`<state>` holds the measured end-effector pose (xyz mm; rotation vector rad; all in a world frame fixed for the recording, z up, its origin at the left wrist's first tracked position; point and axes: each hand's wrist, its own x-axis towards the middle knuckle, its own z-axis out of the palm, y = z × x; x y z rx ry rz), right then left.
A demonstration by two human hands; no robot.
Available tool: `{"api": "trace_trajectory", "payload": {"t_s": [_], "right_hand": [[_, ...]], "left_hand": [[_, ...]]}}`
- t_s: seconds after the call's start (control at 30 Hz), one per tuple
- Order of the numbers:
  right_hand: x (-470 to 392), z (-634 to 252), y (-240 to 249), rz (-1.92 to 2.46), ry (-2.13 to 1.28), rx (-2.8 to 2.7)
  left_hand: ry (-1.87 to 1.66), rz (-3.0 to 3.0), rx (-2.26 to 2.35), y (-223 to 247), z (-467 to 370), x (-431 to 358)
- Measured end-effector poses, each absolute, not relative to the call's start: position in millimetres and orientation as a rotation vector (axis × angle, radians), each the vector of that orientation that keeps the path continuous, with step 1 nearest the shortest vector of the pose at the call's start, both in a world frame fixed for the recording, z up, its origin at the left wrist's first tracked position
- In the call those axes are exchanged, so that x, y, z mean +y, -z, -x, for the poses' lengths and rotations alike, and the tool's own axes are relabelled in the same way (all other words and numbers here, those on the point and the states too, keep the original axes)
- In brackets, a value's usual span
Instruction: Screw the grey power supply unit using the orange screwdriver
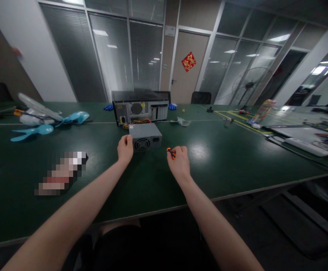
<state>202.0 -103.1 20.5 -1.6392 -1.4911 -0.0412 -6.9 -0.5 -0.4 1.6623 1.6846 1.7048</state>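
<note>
A broad green bench (226,180) fills the foreground, its near edge running just in front of the person. Toward its far side stands a black-and-grey computer case (141,107), its slotted panel with a round vent facing the person. In front of the case sits the grey power supply (146,131), a boxy unit whose near face shows a round fan grille and a socket; whether its underside rests fully on the bench, I cannot tell. The left grip (125,149) is closed on the power supply at its near left corner — so the box lies directly to the right of those fingers, touching them. The right grip (178,162) is narrow, pinched around a small orange-and-black tool (171,153), and stands just to the right of the power supply, apart from it. Well to the left lies a light-blue bladed piece (39,130). Smallest are the coloured cables (141,121) — yellow and red among them — between box and case.
</note>
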Motion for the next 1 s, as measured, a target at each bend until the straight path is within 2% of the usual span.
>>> {"api": "trace_trajectory", "payload": {"t_s": [0.3,0.63,1.0], "right_hand": [[-100.4,-201.0,-20.8,1.757,-0.032,-1.52],[-105.3,-202.6,-23.0,1.607,0.179,-1.591],[-104.2,-202.4,-22.4,1.572,0.008,-1.543]], "left_hand": [[-1.707,-1.681,1.698,5.4,9.0,4.8],[-1.698,-1.685,1.711,4.3,8.6,4.6],[-1.696,-1.675,1.708,3.0,7.8,2.3]]}}
